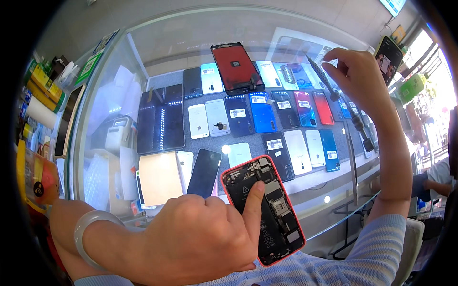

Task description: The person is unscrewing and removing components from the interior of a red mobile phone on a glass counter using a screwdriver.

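My left hand (pixel 191 236), a pale bangle at its wrist, grips an opened phone (pixel 279 224) with a red rim, index finger resting on its dark battery beside exposed boards. My right hand (pixel 350 71) is raised at upper right, fingers bent but apart, close to a slim patterned screwdriver (pixel 322 76); nothing shows between them. Below it lies another dark tool (pixel 362 133). A detached screen assembly (pixel 236 66) with a red back rests at the counter's top middle.
The glass counter (pixel 210 21) covers rows of phones (pixel 265 114), a tablet (pixel 160 121) and a beige box (pixel 157 176). Clutter (pixel 40 83) crowds the left. A phone with a lit screen (pixel 386 59) stands upper right. Another person's arm (pixel 436 188) is at far right.
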A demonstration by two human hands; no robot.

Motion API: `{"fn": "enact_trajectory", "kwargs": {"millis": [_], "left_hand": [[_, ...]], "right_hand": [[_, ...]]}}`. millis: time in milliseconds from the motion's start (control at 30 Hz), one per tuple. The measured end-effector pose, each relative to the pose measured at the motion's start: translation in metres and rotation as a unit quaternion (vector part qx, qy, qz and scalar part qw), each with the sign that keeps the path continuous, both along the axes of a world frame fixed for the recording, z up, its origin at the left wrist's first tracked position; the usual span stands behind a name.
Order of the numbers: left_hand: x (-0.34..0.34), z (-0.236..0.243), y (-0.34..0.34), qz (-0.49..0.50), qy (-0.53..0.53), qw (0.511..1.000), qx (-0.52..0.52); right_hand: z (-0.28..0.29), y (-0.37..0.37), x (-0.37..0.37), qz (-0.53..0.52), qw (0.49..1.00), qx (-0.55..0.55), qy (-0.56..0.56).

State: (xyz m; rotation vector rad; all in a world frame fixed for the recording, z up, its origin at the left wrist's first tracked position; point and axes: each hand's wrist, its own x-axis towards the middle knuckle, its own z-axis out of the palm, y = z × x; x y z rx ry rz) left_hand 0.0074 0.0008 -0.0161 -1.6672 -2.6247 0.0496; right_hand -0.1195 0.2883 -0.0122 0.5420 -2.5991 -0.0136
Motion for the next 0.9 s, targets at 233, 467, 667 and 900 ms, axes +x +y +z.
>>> {"fn": "enact_trajectory", "kwargs": {"millis": [233,467,667,900], "left_hand": [[0.0,0.001,0.002,-0.002,0.031,0.999,-0.004],[0.004,-0.009,0.0,0.001,0.084,0.996,-0.018],[0.0,0.002,0.001,-0.002,0.001,1.0,0.001],[-0.001,0.0,0.001,0.005,0.003,1.0,0.006]], "right_hand": [[-0.028,-0.017,-0.002,0.271,0.953,-0.109,-0.074],[-0.035,-0.038,0.007,0.344,0.929,-0.08,-0.108],[-0.031,-0.037,0.006,0.312,0.921,-0.131,-0.194],[-0.024,-0.036,0.01,0.23,0.91,-0.178,-0.294]]}}
